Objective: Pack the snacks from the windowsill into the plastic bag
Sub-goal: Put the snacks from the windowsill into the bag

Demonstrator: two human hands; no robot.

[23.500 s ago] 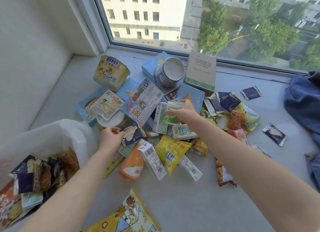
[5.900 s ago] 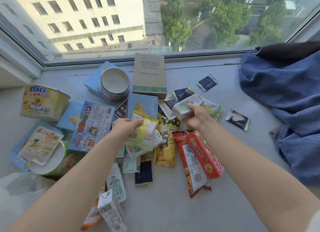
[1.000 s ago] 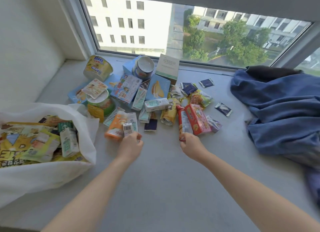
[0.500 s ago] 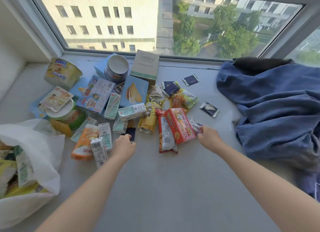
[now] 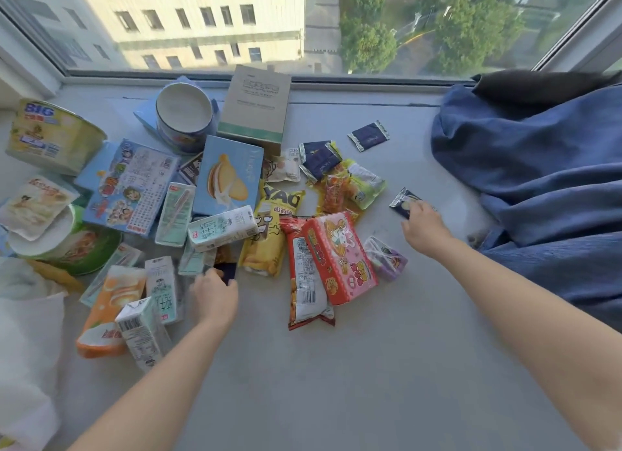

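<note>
Pale windowsill [image 5: 336, 383] below the window; blue cloth [image 5: 538, 188] heaped at right; white plastic bag [image 5: 27, 332] at the left edge; snacks [image 5: 336, 258] piled between them. Left hand [image 5: 215, 294] covers a dark packet [image 5: 229, 270]; right hand [image 5: 422, 228] touches a small dark sachet [image 5: 404, 200]; whether either has closed, I cannot tell. Both probably light, crinkly, slippery; pinch a sealed edge.
</note>
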